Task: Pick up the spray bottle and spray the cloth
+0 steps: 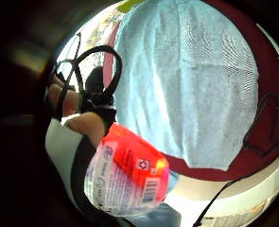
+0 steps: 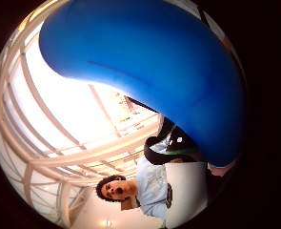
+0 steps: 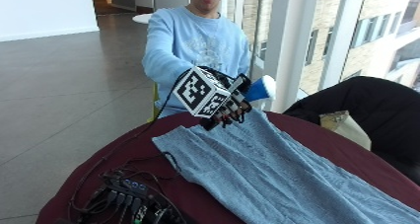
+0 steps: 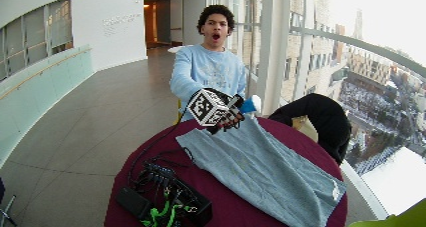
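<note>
Hand (image 3: pixel 226 108), the gloved right one, is raised above the near end of the grey-blue cloth (image 3: pixel 275 174) on the round maroon table (image 3: pixel 92 179), fingers curled round the spray bottle (image 3: pixel 259 90). Only its blue and white top shows past the glove; the nozzle is hidden.

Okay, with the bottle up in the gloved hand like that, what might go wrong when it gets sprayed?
1. The spray bottle, gripped in the right hand, is held at the near end of the cloth, so spray may land on the dark red table instead.
2. Black cables and electronics lie on the table beside the cloth; drifting mist might wet them.
</note>
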A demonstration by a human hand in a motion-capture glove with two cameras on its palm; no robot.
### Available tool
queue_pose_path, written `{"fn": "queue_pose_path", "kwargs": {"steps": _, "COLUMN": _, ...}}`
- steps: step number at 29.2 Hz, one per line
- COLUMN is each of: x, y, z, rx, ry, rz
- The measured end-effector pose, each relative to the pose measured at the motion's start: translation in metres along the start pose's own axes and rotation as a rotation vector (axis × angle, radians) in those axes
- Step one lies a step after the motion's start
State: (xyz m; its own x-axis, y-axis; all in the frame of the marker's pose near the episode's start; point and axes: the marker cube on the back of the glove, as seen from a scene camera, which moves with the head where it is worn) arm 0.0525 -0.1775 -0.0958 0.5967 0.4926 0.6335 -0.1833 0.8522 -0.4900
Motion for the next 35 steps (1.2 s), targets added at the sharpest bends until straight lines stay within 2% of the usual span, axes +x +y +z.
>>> {"fn": "queue_pose_path", "kwargs": {"steps": 35, "x": 0.004, "y": -0.005, "z": 0.012, "rx": -0.015, "ry": 0.013, "rz": 0.039}}
